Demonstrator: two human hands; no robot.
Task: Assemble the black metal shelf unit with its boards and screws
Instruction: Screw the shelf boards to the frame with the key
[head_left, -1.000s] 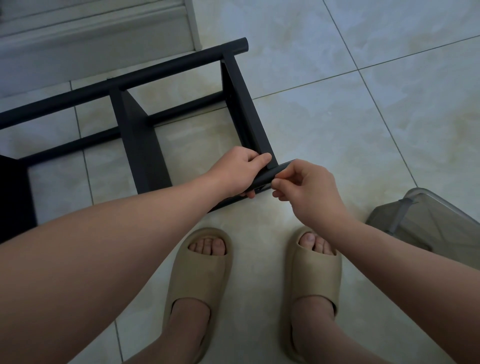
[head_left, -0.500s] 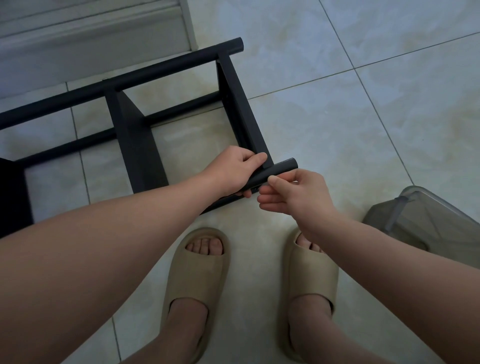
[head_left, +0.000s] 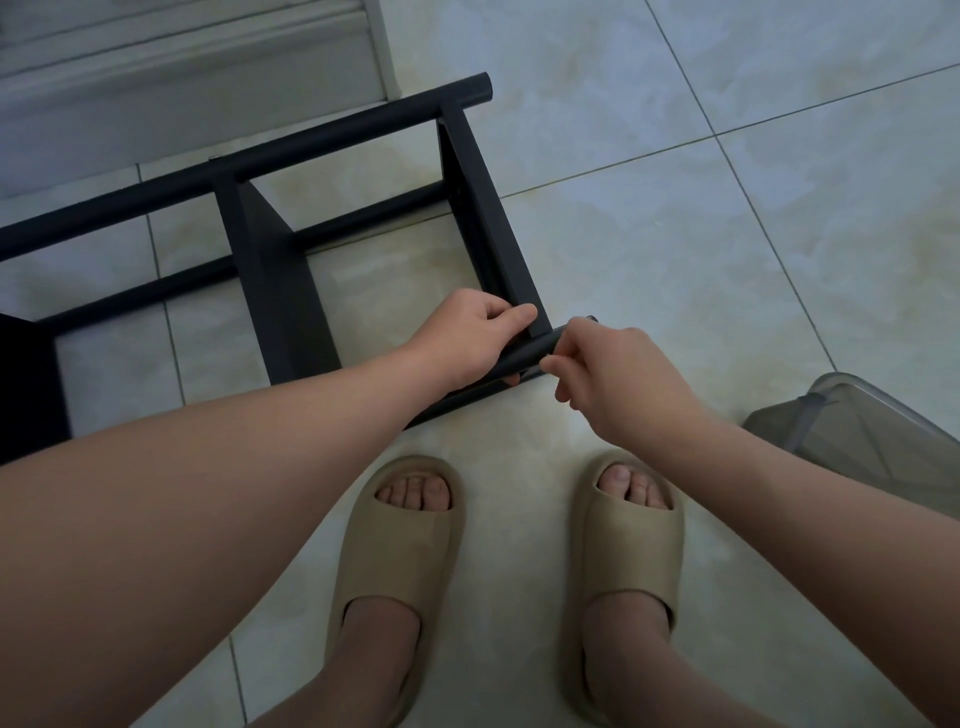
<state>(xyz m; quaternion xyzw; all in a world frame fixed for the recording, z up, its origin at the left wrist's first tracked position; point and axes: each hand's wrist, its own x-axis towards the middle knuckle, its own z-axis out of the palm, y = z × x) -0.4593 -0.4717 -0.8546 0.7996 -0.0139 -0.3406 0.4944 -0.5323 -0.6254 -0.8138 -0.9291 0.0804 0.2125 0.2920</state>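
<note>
The black metal shelf frame lies on its side on the tiled floor, with two long round tubes and flat cross pieces between them. The near tube of the frame is raised a little, and both hands are at its end.

The left hand holds this tube just beside the corner where the last cross piece joins it. Its grip is closed: the fingers curl under the tube and the thumb lies over the top. The right hand is at the very end of the same tube, touching it. Its grip is pressed together, the thumb and the first fingers pinching the tube end. I cannot tell if a small part is between these fingers.

Just below the frame, two feet in beige slippers stand on the floor. To the right of the frame, well apart, is a grey translucent plastic box. Behind the frame, a white moulded panel runs along the floor.
</note>
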